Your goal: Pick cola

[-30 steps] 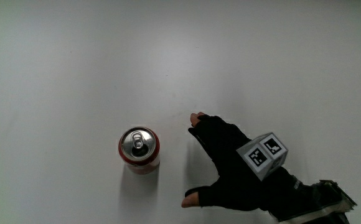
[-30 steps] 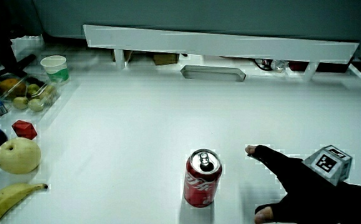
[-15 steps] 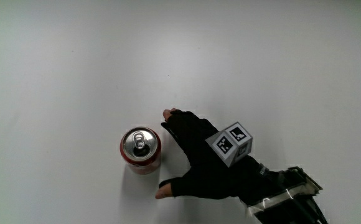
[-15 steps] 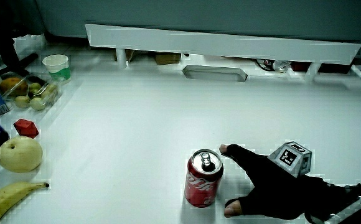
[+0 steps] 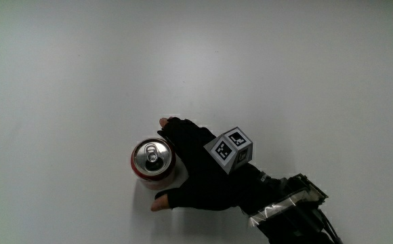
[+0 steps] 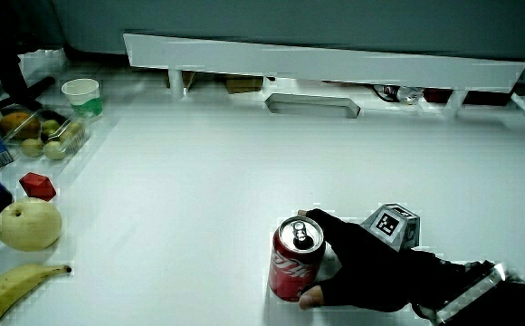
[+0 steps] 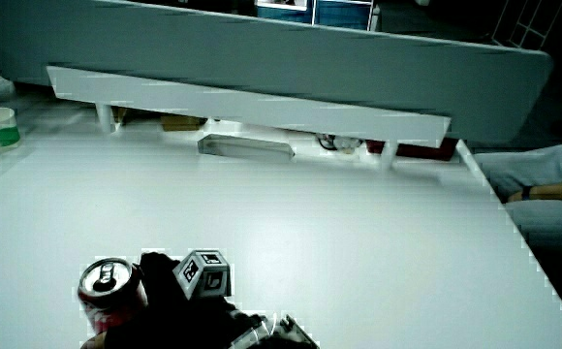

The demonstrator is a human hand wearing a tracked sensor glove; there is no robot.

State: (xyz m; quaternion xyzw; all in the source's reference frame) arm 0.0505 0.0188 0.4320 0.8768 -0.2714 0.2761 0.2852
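A red cola can [image 5: 152, 160] with a silver top stands upright on the white table [image 5: 264, 74]; both side views show it too [image 6: 291, 268] [image 7: 105, 292]. The gloved hand [image 5: 195, 175] is pressed against the can's side. Its fingers curl around the part of the can farther from the person, and the thumb [image 5: 160, 202] rests on the nearer part. In a side view the hand [image 6: 362, 268] wraps the can with the thumb low against its base. The patterned cube [image 5: 229, 149] sits on the hand's back. The can remains on the table.
At the table's edge in a side view lie a banana [image 6: 14, 285], a pale pear [image 6: 27, 225], a small red block [image 6: 36, 186], a clear box of fruit [image 6: 47, 136] and a paper cup [image 6: 81, 97]. A low white partition [image 6: 326, 62] stands farthest from the person.
The hand slid across the table toward the can, from well apart to against it, and its fingers and thumb closed around the can. The can has stayed in place.
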